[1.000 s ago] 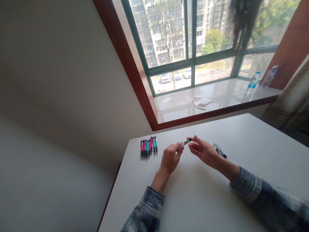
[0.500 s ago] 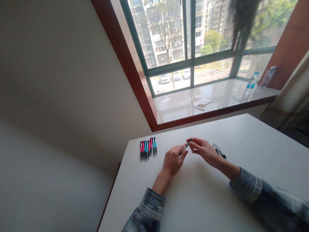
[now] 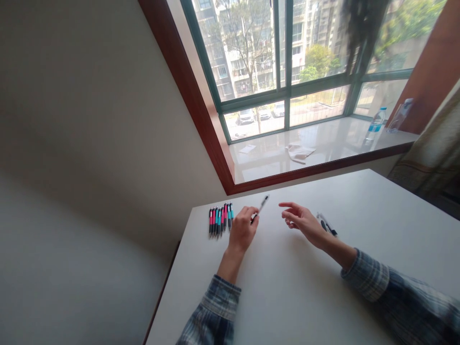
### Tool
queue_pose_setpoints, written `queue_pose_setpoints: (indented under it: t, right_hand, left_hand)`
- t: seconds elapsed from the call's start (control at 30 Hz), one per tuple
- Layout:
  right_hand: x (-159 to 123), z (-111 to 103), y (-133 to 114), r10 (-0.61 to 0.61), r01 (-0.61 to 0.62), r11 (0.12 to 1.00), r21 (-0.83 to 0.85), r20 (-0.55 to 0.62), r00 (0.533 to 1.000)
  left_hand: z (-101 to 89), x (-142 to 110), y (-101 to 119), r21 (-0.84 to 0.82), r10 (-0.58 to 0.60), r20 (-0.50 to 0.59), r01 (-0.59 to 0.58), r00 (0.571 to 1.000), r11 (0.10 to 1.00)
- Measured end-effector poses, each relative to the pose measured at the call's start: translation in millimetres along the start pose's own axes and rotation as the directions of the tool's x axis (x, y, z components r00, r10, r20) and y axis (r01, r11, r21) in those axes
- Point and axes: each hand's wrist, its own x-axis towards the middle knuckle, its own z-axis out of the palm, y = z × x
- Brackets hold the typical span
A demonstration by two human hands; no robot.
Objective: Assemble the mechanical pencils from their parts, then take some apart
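From the head camera, the left hand (image 3: 243, 229) sits just right of a row of pink and teal pens (image 3: 221, 220), its fingers curled and apparently gripping a single slim pen (image 3: 262, 206), though they partly hide it. The right hand (image 3: 301, 223) is open and empty, farther right of the row, beside two dark pens (image 3: 327, 225) on the white table (image 3: 359, 206).

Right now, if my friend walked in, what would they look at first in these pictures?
The big green-framed window at the top would catch their eye first, with tall buildings and parked cars outside. Next come the bright pink and blue pens lined up on the white table, and beside them the left hand holding one pen.
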Motion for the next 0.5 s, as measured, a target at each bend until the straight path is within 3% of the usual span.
queue_pose_setpoints:
  t: [0.17, 0.33, 0.5]
  right_hand:
    - [0, 2, 1, -0.04, 0.048, 0.993, -0.111, 0.073, 0.996]
    - [-4, 6, -6, -0.11, 0.144, 0.954, -0.264, 0.141, 0.984]
    - [-9, 6, -14, -0.297, 0.369, 0.792, -0.486, 0.222, 0.929]
  left_hand:
    - [-23.4, 12, -32, 0.338, -0.058, -0.098, 0.088, 0.994, 0.937]
    - [-27.6, 14, -46, 0.499, -0.12, -0.104, 0.156, 0.987, 0.852]
    - [-25.1, 15, -47, 0.572, -0.148, -0.056, 0.154, 0.987, 0.806]
